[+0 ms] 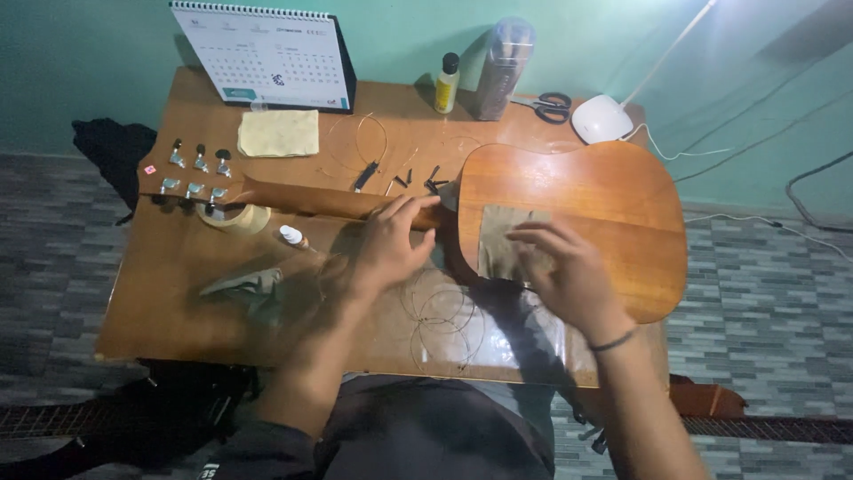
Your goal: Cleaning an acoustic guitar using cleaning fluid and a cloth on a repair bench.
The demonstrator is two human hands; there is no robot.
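Guitar (586, 204) lies face-down under both hands, right hand (569, 271) pressing sandpaper (502, 240).

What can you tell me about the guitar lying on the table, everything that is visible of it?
The guitar lies face down across the wooden table, its glossy reddish-brown wooden back upward. The neck points left and ends in a headstock with six silvery tuning pegs, resting on a roll of tape. The body overhangs the table's right edge. The left hand grips the neck near the body; the right hand presses a brownish square sheet on the back.
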